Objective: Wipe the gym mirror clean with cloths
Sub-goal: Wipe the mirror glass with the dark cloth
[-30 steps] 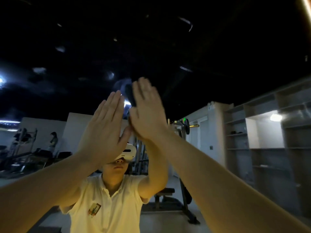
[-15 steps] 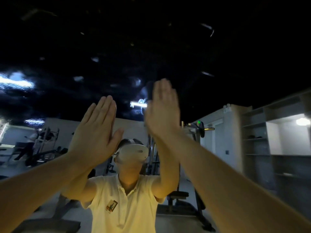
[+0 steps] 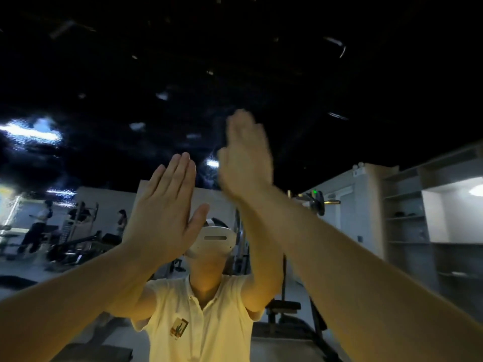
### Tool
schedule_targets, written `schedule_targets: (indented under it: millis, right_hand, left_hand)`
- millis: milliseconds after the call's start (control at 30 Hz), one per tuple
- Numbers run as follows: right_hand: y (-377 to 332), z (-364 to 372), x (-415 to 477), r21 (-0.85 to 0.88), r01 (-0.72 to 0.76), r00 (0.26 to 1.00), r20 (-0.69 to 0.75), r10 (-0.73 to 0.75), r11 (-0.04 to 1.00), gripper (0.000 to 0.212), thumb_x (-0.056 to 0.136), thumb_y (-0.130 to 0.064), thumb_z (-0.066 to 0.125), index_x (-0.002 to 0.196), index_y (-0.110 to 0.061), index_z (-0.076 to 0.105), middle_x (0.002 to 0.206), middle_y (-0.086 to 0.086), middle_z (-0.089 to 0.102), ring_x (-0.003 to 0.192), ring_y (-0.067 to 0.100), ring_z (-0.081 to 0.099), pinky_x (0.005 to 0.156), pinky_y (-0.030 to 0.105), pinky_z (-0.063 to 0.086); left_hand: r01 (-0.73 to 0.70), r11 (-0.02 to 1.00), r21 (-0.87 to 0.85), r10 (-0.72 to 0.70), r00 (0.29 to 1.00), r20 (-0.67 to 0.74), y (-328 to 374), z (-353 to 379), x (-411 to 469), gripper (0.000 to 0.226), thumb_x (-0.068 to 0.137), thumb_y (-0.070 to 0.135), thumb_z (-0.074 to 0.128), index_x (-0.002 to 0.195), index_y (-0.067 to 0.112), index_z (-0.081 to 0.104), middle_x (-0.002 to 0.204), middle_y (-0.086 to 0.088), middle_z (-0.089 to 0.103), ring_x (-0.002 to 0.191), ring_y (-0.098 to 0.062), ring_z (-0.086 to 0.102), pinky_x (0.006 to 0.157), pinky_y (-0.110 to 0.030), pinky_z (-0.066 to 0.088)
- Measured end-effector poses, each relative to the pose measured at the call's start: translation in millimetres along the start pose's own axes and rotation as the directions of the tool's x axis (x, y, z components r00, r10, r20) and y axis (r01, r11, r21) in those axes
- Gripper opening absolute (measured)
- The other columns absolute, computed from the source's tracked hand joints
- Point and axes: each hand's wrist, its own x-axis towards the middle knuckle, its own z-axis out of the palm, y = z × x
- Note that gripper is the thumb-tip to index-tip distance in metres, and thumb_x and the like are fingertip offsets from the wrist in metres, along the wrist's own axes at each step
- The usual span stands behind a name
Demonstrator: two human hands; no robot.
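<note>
Head view: the mirror (image 3: 287, 74) fills the whole scene straight ahead, its upper part dark and streaked with pale smears. The left hand (image 3: 162, 205) is raised flat toward the glass, fingers straight and close together, thumb angled out to the side. The right hand (image 3: 245, 155) is higher and just beside it, blurred, with its fingers also straight and together. Whether a cloth lies under either palm cannot be told. Between the forearms the glass reflects a white shirt (image 3: 203, 322) and a white headset (image 3: 213, 240). Grey shelves (image 3: 407, 218) show at the right.
</note>
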Motion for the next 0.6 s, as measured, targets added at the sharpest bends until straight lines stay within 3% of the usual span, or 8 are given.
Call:
schedule_targets:
  millis: [67,133,233,333,400,467,533,600]
  right_hand:
    - [-17.7,-2.8,-22.6,0.066,0.302,0.946,0.104,-0.307,0.951,0.066,0.101,-0.03,0.04,0.162,-0.01,0.023,0.171,0.008,0.015,0.158,0.019,0.007,0.128,0.038,-0.001]
    - [6.9,-6.8,-27.7,0.077,0.389,0.909,0.128,-0.396,0.918,0.067,0.1,-0.026,0.044,0.162,-0.012,0.024,0.171,0.004,0.016,0.158,0.014,0.007,0.128,0.036,-0.004]
    - [74.1,-6.6,-33.1,-0.073,0.096,0.994,0.054,-0.092,0.993,0.075,0.092,-0.025,0.06,0.159,-0.011,0.03,0.168,0.006,0.027,0.155,0.018,0.021,0.129,0.041,0.007]
    - [113.1,-10.0,-34.3,-0.089,-0.301,0.953,-0.009,0.302,0.949,0.065,0.1,-0.028,0.034,0.161,-0.007,0.024,0.169,0.012,0.022,0.157,0.024,0.017,0.128,0.044,0.013]
    - [91.7,-6.2,-31.1,-0.055,-0.396,0.918,-0.036,0.395,0.917,0.066,0.1,-0.03,0.022,0.162,-0.006,0.021,0.17,0.014,0.019,0.158,0.026,0.012,0.128,0.046,0.013]
    - [51.9,-2.1,-35.4,-0.038,-0.288,0.957,-0.053,0.286,0.957,0.069,0.097,-0.03,0.025,0.161,-0.005,0.021,0.169,0.016,0.019,0.157,0.029,0.013,0.127,0.049,0.017]
    - [11.9,4.1,-51.4,-0.038,-0.028,1.0,-0.003,0.028,0.999,0.07,0.096,-0.029,0.032,0.161,-0.006,0.021,0.17,0.016,0.016,0.158,0.029,0.011,0.128,0.049,0.015]
    - [-11.0,6.1,-73.5,-0.053,0.227,0.97,0.099,-0.221,0.973,0.071,0.099,-0.034,0.032,0.162,-0.005,0.017,0.171,0.015,0.011,0.159,0.027,0.005,0.129,0.047,0.009]
  left_hand:
    - [-0.001,1.0,-0.007,0.001,1.0,-0.005,0.0,0.1,-0.1,0.079,0.108,0.056,0.017,0.162,-0.001,0.012,0.171,-0.019,0.006,0.161,-0.026,0.001,0.13,-0.049,0.012]
    - [-0.016,1.0,-0.001,0.016,1.0,-0.005,-1.6,0.1,-1.1,0.079,0.108,0.056,0.02,0.162,-0.002,0.012,0.171,-0.019,0.005,0.161,-0.027,0.001,0.13,-0.049,0.011]
    - [-0.031,0.999,0.019,0.031,1.0,0.006,-2.4,0.1,-3.2,0.081,0.107,0.056,0.02,0.163,-0.001,0.009,0.172,-0.018,0.001,0.161,-0.026,-0.002,0.13,-0.048,0.01]
    - [-0.012,1.0,0.027,0.012,1.0,0.002,-1.2,1.0,-4.2,0.081,0.107,0.056,0.018,0.163,-0.001,0.009,0.172,-0.018,0.002,0.161,-0.027,-0.001,0.13,-0.049,0.011]
    - [-0.013,1.0,0.022,0.013,1.0,-0.001,-0.7,1.0,-4.6,0.08,0.107,0.056,0.017,0.163,-0.001,0.008,0.172,-0.018,0.002,0.161,-0.026,-0.001,0.13,-0.048,0.011]
    - [-0.014,1.0,0.011,0.014,1.0,-0.001,-1.6,0.7,-4.7,0.08,0.107,0.056,0.017,0.163,-0.001,0.008,0.172,-0.018,0.001,0.161,-0.026,-0.001,0.13,-0.048,0.011]
    - [-0.015,1.0,-0.001,0.015,1.0,0.003,-2.7,-0.2,-4.6,0.081,0.107,0.057,0.017,0.163,-0.001,0.008,0.172,-0.017,0.001,0.161,-0.025,-0.002,0.13,-0.048,0.011]
    - [-0.015,1.0,-0.018,0.015,1.0,0.0,-2.7,-0.1,-4.0,0.081,0.107,0.057,0.016,0.163,-0.001,0.009,0.172,-0.017,0.002,0.161,-0.025,-0.001,0.13,-0.048,0.011]
